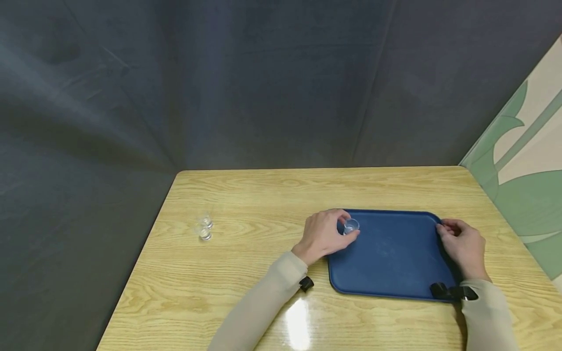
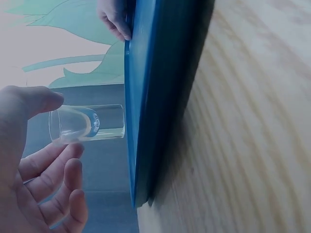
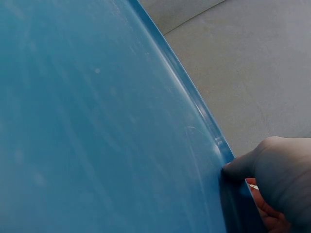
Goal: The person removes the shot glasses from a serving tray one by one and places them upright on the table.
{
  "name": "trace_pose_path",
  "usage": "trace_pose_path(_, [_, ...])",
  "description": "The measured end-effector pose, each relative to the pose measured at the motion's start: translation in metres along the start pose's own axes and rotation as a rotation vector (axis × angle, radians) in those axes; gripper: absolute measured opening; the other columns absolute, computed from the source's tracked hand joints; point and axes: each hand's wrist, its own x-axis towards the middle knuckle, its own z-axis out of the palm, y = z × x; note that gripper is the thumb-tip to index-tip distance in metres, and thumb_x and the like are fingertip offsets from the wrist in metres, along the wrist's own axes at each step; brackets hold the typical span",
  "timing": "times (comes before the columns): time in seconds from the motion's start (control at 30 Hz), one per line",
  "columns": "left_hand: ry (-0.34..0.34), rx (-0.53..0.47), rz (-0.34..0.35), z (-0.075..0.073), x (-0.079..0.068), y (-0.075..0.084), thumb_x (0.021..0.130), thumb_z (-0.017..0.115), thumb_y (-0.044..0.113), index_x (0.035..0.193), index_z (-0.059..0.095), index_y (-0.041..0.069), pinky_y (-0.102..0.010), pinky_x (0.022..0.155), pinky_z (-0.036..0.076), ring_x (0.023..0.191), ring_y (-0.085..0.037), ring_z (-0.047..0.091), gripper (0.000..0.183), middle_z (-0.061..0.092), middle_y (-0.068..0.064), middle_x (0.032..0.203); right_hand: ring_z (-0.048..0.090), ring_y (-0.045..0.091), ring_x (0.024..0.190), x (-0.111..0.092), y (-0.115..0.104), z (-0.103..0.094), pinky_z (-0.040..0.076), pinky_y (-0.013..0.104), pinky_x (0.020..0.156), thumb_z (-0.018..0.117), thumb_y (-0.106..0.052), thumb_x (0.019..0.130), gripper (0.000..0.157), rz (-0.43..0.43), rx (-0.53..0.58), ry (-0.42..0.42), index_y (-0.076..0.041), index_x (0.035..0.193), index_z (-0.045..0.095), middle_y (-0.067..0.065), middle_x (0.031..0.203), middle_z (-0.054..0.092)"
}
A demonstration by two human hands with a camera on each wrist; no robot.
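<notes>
A clear shot glass (image 1: 351, 226) stands upright between the thumb and fingers of my left hand (image 1: 327, 234), over the far left part of a blue tray (image 1: 386, 253). In the left wrist view the thumb and fingertips pinch the glass (image 2: 87, 122) near its rim, and its base is right at the tray (image 2: 142, 97). At the tray's right end my right hand (image 1: 465, 246) grips the rim. The right wrist view has the thumb of that hand (image 3: 282, 170) on top of the tray's edge (image 3: 194, 104) and the other fingers beneath.
Two more clear shot glasses (image 1: 205, 233) stand close together on the left side of the wooden table (image 1: 246, 273). A dark curtain (image 1: 272, 87) hangs behind and left of the table. At the right is a wall with a green leaf pattern (image 1: 527, 195).
</notes>
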Motion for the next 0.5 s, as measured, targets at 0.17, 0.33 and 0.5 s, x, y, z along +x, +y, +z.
trace_pose_path(0.17, [0.029,0.016,0.006,-0.009,-0.007,-0.005,0.094,0.074,0.055,0.118,0.078,0.027,-0.014,0.062,0.041,0.072,0.000,0.062,0.037,0.075,0.016,0.098,0.040,-0.014,0.065,0.001,0.000,0.000,0.037,0.012,0.059,0.063,-0.022,0.105,0.038,0.004,0.005,0.004,0.010,0.125,0.068,0.023,0.101,0.072])
trace_pose_path(0.33, [0.056,0.051,0.007,-0.017,-0.014,-0.017,0.094,0.074,0.054,0.116,0.079,0.024,-0.015,0.060,0.044,0.073,-0.001,0.065,0.038,0.076,0.014,0.099,0.039,-0.015,0.064,0.001,0.000,0.000,0.037,0.012,0.059,0.063,-0.022,0.105,0.038,-0.002,0.006,0.010,0.011,0.124,0.069,0.023,0.100,0.072])
trace_pose_path(0.5, [0.087,0.060,-0.032,-0.022,-0.021,-0.031,0.091,0.076,0.053,0.113,0.079,0.025,-0.018,0.063,0.048,0.080,-0.002,0.070,0.036,0.078,0.014,0.101,0.040,-0.015,0.064,0.000,0.002,0.000,0.037,0.012,0.059,0.064,-0.022,0.105,0.038,0.000,0.006,0.008,0.010,0.124,0.069,0.025,0.103,0.072])
